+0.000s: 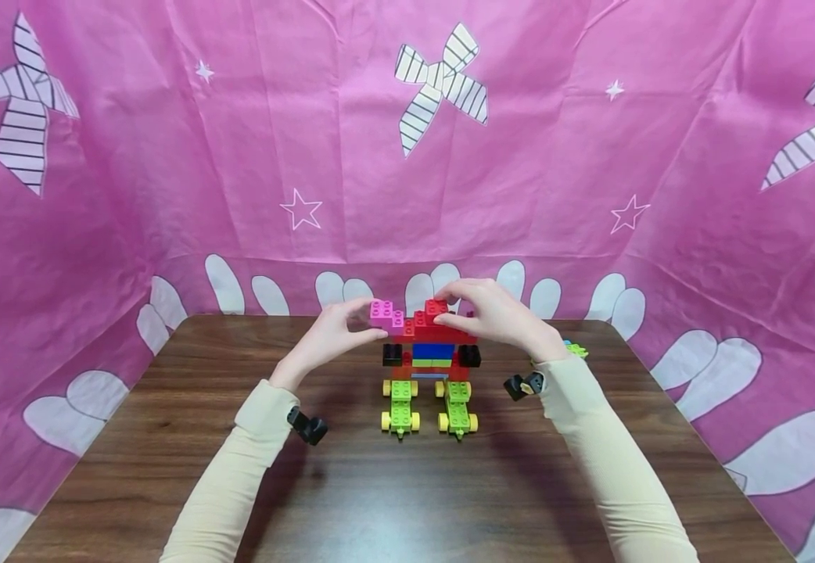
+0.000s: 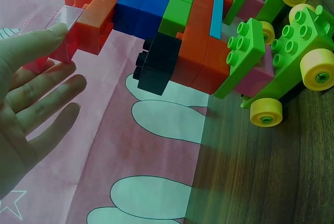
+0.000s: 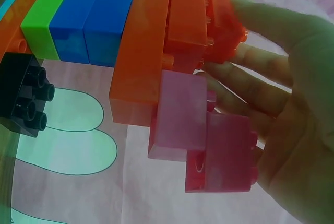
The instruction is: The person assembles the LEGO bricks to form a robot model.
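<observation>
A robot-like figure of toy building blocks stands on the table, with a red, blue and green body (image 1: 432, 356) and two lime-green wheeled bases (image 1: 401, 407) under it. At its upper left, my left hand (image 1: 337, 335) pinches a pink block (image 1: 382, 313) between thumb and fingers. My right hand (image 1: 495, 311) holds the topmost red block (image 1: 436, 307), thumb in front and fingers behind. Stepped pink blocks (image 3: 228, 153) on the figure's right side show in the right wrist view, mostly hidden by the hand in the head view. Black blocks (image 1: 392, 355) jut out from both sides.
A small green and blue toy piece (image 1: 576, 349) lies behind the right wrist, partly hidden. The brown wooden table (image 1: 168, 438) ends at a pink cloth backdrop (image 1: 351, 156) with white bows. Black cameras (image 1: 307, 427) are strapped to both wrists.
</observation>
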### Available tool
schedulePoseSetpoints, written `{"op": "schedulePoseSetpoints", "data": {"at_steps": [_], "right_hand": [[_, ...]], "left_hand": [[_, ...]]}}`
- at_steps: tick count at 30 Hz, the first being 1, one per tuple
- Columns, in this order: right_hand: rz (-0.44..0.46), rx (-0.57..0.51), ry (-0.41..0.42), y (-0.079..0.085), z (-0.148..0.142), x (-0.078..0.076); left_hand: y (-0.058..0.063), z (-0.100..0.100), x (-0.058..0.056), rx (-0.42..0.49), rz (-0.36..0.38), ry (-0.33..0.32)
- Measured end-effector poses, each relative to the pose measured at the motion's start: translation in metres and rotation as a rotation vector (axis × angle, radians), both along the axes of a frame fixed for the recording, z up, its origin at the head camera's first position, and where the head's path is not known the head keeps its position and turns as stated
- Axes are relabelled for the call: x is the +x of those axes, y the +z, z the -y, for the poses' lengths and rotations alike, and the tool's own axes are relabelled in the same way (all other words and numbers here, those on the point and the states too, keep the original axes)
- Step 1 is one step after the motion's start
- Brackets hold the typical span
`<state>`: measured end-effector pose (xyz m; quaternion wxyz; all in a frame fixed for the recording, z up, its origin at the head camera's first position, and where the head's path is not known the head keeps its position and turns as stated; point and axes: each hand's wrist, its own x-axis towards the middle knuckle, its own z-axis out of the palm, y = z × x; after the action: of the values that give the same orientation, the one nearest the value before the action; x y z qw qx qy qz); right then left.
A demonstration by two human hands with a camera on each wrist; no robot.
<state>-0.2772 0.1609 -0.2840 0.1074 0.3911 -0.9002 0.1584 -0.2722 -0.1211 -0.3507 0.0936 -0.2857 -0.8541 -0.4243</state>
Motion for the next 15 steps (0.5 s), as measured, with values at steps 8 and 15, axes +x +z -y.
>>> {"op": "schedulePoseSetpoints", "data": {"at_steps": [8, 15], "right_hand": [[-0.029, 0.003, 0.025, 0.0010, -0.0015, 0.0019], [-0.028, -0.006, 0.024, 0.0004, -0.0015, 0.0004]], "left_hand": [[-0.0019, 0.0001, -0.0012, 0.016, 0.005, -0.002], [-0.0019, 0.0002, -0.0008, 0.015, 0.004, -0.003]]}}
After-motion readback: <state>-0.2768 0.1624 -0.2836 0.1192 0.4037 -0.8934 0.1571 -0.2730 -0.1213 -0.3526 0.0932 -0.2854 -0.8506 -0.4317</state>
